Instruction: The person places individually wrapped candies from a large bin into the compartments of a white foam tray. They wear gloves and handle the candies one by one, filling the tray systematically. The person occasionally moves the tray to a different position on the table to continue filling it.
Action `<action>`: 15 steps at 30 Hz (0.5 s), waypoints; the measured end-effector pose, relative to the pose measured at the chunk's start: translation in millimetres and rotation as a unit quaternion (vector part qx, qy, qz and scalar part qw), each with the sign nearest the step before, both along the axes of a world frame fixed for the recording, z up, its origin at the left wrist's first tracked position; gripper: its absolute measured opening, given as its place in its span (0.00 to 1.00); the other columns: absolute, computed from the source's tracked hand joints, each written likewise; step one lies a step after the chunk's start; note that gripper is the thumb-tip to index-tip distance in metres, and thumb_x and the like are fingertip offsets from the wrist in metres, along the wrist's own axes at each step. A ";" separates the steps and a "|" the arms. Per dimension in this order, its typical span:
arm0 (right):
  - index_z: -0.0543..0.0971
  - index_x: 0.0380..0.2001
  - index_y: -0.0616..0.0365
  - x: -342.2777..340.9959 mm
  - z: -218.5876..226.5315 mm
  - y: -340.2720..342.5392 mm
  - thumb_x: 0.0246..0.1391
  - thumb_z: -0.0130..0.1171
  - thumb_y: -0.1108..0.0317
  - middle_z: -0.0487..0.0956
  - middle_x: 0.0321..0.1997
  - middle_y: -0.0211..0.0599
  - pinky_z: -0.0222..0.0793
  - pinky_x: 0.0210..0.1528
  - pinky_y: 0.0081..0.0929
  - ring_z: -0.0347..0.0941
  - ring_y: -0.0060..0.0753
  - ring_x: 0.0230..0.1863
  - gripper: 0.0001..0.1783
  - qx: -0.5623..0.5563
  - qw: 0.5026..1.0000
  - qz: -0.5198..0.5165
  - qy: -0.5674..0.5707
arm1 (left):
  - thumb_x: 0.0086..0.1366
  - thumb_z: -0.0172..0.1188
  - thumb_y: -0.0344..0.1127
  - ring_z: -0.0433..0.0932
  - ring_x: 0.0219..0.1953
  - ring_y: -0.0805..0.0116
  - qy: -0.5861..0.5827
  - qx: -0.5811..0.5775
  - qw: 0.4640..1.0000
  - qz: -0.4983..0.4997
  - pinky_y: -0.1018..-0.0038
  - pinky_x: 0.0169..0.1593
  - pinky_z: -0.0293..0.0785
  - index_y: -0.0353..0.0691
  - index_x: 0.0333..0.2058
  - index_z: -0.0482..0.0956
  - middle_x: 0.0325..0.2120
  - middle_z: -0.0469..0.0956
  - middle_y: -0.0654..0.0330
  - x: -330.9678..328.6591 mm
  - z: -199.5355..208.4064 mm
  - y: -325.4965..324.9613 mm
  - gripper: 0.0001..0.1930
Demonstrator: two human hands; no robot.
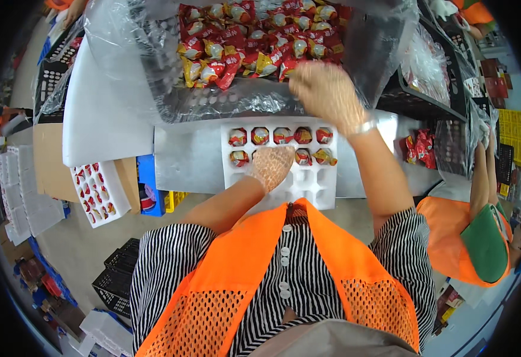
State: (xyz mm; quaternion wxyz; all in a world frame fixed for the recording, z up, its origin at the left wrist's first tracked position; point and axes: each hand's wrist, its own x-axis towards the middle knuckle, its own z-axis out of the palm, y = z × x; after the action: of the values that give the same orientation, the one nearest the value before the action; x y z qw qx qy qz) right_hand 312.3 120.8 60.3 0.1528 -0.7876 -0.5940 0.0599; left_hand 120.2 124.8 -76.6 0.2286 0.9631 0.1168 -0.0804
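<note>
the white foam tray [317, 191] lies flat on the grey tabletop [186, 160], directly in front of the person in the orange mesh vest [225, 279]; it is rectangular, moulded into rows of square pockets; the top row holds five small red-and-yellow snack packets [282, 135], one per pocket; the second row is partly filled, with a packet at its left end and two at its right; the rows nearest the person show bare white pockets.

the left hand [270, 166], in a thin clear glove, rests palm-down over the middle of the second row, fingers spread and slack on the tray; whether a packet lies beneath it cannot be told.

the right hand [327, 94], also gloved, is raised beyond the tray at the near edge of a black crate [171, 89] lined with clear plastic and heaped with the same packets; its fingers curl downward, and what they enclose cannot be told.

a second foam tray [100, 193], filled, lies well apart to the left.
</note>
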 end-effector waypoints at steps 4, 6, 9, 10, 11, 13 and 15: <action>0.79 0.42 0.53 27.1 -34.4 75.8 0.53 0.53 0.67 0.78 0.43 0.46 0.75 0.42 0.44 0.79 0.48 0.43 0.13 0.023 0.991 0.053 -0.123 | 0.63 0.53 0.37 0.82 0.29 0.54 -0.032 -0.078 0.996 -0.030 0.59 0.31 0.77 0.42 0.33 0.76 0.26 0.80 0.52 -18.5 42.3 27.8 0.07; 0.79 0.46 0.49 18.1 -46.9 93.4 0.56 0.52 0.68 0.77 0.48 0.44 0.76 0.42 0.42 0.79 0.47 0.45 0.14 -0.085 0.968 0.130 -0.198 | 0.65 0.51 0.37 0.81 0.31 0.55 0.027 -0.057 0.996 -0.068 0.61 0.34 0.77 0.42 0.33 0.76 0.28 0.80 0.52 -8.0 96.2 50.3 0.07; 0.78 0.49 0.47 0.6 -46.8 101.5 0.59 0.51 0.67 0.77 0.49 0.42 0.77 0.43 0.42 0.79 0.46 0.47 0.16 -0.202 0.947 0.149 -0.200 | 0.65 0.53 0.35 0.81 0.36 0.56 -0.215 0.084 0.972 -0.050 0.62 0.37 0.77 0.40 0.36 0.77 0.33 0.80 0.54 9.7 121.5 120.0 0.07; 0.78 0.49 0.47 0.9 -45.7 99.6 0.59 0.51 0.67 0.77 0.50 0.42 0.76 0.43 0.42 0.79 0.46 0.47 0.16 -0.221 0.948 0.129 -0.187 | 0.64 0.54 0.34 0.80 0.38 0.55 -0.298 0.155 0.941 -0.049 0.62 0.38 0.77 0.39 0.36 0.78 0.35 0.79 0.54 23.3 124.8 148.4 0.07; 0.78 0.49 0.47 0.1 -42.5 98.4 0.59 0.51 0.67 0.77 0.50 0.42 0.76 0.44 0.43 0.79 0.45 0.47 0.16 -0.234 0.949 0.115 -0.174 | 0.63 0.55 0.34 0.79 0.37 0.51 -0.295 0.123 0.947 0.026 0.61 0.41 0.76 0.38 0.37 0.78 0.36 0.79 0.52 38.4 135.6 170.7 0.08; 0.77 0.46 0.52 8.0 -36.7 86.5 0.53 0.55 0.70 0.76 0.46 0.44 0.75 0.45 0.45 0.79 0.48 0.44 0.16 -0.130 0.979 0.098 -0.125 | 0.61 0.55 0.33 0.79 0.37 0.50 -0.309 0.197 0.924 0.110 0.58 0.43 0.75 0.40 0.36 0.78 0.32 0.79 0.51 62.3 124.8 218.8 0.07; 0.77 0.46 0.53 15.6 -24.8 66.2 0.51 0.57 0.69 0.76 0.45 0.43 0.74 0.47 0.42 0.79 0.47 0.43 0.16 -0.056 0.997 0.014 -0.046 | 0.57 0.55 0.30 0.81 0.41 0.53 -0.205 0.299 0.928 0.085 0.58 0.47 0.76 0.42 0.40 0.81 0.36 0.82 0.52 102.8 108.2 263.6 0.12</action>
State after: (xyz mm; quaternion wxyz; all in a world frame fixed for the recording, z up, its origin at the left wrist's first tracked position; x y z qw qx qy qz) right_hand 327.9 187.0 35.5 0.0805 -0.7884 -0.6070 0.0591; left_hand 223.0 388.4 31.6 -0.0447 0.9687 0.1675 0.1774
